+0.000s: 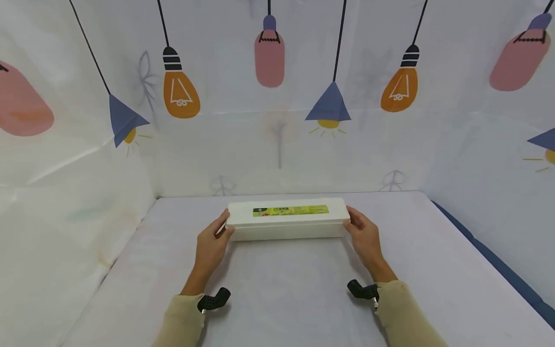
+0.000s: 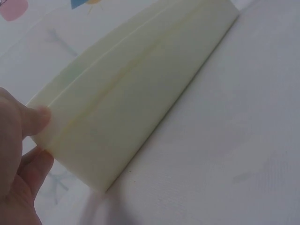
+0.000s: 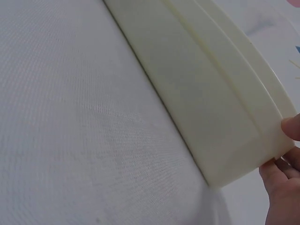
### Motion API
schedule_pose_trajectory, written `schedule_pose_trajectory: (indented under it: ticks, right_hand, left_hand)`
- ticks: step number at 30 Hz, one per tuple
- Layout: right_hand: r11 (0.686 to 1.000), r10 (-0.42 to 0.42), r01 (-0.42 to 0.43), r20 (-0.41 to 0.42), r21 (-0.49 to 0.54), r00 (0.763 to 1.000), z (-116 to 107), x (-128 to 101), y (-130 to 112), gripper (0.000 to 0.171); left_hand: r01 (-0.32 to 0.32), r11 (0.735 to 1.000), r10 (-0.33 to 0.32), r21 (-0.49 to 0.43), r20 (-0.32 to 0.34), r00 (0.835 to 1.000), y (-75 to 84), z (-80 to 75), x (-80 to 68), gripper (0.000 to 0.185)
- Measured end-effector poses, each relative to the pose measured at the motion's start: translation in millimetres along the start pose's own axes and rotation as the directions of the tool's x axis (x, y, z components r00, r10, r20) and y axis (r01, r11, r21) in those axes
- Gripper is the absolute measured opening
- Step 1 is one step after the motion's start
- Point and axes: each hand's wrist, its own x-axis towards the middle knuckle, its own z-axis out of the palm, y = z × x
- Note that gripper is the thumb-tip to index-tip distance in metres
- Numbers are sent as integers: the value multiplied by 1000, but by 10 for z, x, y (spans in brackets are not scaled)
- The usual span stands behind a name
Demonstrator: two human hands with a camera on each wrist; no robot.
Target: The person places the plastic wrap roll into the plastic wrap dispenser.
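A long white lidded box (image 1: 286,232) lies crosswise toward the back of the white table, with a yellow-green printed label (image 1: 290,210) on its lid. At its left end my left hand (image 1: 211,248) grips the box between thumb and fingers. The left wrist view shows that thumb (image 2: 40,119) against the lid's end, with a finger lower down. My right hand (image 1: 365,241) holds the opposite end in the same way. In the right wrist view its thumb (image 3: 291,126) touches the lid near the corner. The box's lower front edge appears to meet the table; its underside is hidden.
The table (image 1: 286,289) is covered in white cloth. Behind it and at both sides hang white sheets (image 1: 225,144) printed with lamps and bulbs. A blue strip (image 1: 490,253) runs along the right edge. Black wrist devices (image 1: 214,299) sit by both beige sleeves.
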Motion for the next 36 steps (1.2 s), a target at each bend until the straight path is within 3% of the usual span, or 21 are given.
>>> schedule_pose_trajectory:
  ticks: [6,15,23,31,36]
  right_hand:
    - [999,47,-47,-19,20,999,17,20,28,50]
    - [994,101,-101,-7,38,995,81,-9,17,50]
    - [994,111,-111,-36,-16,993,-63,-10,-51,52]
    - [991,102,-102,-9,-88,995,-94,-19,-96,55]
    - [984,95,-93,7,-155,995,-122,-25,-115,52]
  left_hand:
    - [3,999,-2,38,-4,1000,-47,-14,3,50]
    - [28,999,-27,33,-13,1000,15,-119,-33,50]
    - [9,998,-8,60,-12,1000,40,0,-8,50]
    - [63,990,-56,124,-54,997,82,1,-17,47]
    - [139,973,-126,183,-81,989,47,-10,-50,47]
